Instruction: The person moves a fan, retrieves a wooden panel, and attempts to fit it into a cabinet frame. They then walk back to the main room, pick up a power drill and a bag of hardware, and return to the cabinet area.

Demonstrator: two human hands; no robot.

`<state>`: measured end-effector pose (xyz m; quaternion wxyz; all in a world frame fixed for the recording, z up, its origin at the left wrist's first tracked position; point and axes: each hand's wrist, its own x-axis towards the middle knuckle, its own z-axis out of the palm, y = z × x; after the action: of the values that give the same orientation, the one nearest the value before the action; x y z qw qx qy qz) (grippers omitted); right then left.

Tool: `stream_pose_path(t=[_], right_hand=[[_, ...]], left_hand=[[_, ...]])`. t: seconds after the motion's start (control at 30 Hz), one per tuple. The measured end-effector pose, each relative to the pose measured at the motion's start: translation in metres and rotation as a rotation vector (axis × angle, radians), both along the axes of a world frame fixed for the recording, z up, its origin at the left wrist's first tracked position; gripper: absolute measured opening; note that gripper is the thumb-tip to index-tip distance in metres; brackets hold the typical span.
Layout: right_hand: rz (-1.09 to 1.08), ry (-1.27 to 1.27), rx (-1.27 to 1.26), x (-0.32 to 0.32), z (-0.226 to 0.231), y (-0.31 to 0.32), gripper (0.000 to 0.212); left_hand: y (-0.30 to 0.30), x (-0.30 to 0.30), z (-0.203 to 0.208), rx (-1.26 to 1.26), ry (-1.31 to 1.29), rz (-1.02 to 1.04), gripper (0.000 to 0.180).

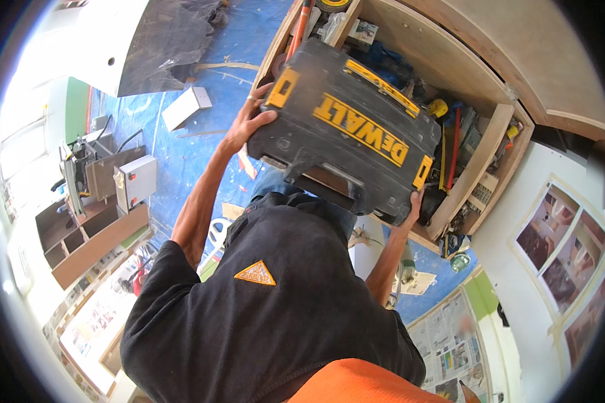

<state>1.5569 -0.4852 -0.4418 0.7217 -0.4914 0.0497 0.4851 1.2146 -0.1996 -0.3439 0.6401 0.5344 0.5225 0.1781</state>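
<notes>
- A person in a black T-shirt (302, 295), seen from above, holds a large black and yellow tool case (346, 134) at the mouth of an open wooden chest (444, 50).
- The left hand (249, 126) grips the case's left end, thumb and fingers spread along its edge.
- The right hand (411, 209) holds the near right corner, its fingers partly hidden by the case.
- The case lies tilted across the chest's near side, covering part of the opening; whether it rests on the rim or is held clear, I cannot tell.
- Done so far, judging by this view: the chest lid (531, 74) is up, and the case is in both hands.
- Not yet done: the case is not let go, and its yellow side latches (282, 88) look fastened. Its carry handle (323, 193), facing the body, is ungripped.
- Beyond the case, the chest holds jumbled tools, among them a red bar (454, 148) near a wooden divider (474, 168).
- Blue sheeting (181, 151) covers the floor to the left.
</notes>
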Motion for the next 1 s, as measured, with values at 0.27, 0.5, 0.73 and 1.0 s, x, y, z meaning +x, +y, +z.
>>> stream_pose_path(t=[0.27, 0.5, 0.73, 1.0], right_hand=[[-0.005, -0.238, 0.069, -0.134, 0.011, 0.057, 0.073], [-0.046, -0.321, -0.008, -0.229, -0.021, 0.075, 0.066], [-0.036, -0.65, -0.288, -0.263, -0.011, 0.085, 0.058], [-0.102, -0.455, -0.336, -0.266, -0.017, 0.07, 0.058]], left_hand=[[0.043, -0.145, -0.013, -0.033, -0.208, 0.066, 0.083], [0.095, -0.222, -0.066, -0.096, -0.212, -0.013, 0.087], [0.111, -0.245, -0.092, -0.011, -0.263, -0.031, 0.081], [0.104, -0.242, -0.087, -0.043, -0.153, -0.012, 0.073]])
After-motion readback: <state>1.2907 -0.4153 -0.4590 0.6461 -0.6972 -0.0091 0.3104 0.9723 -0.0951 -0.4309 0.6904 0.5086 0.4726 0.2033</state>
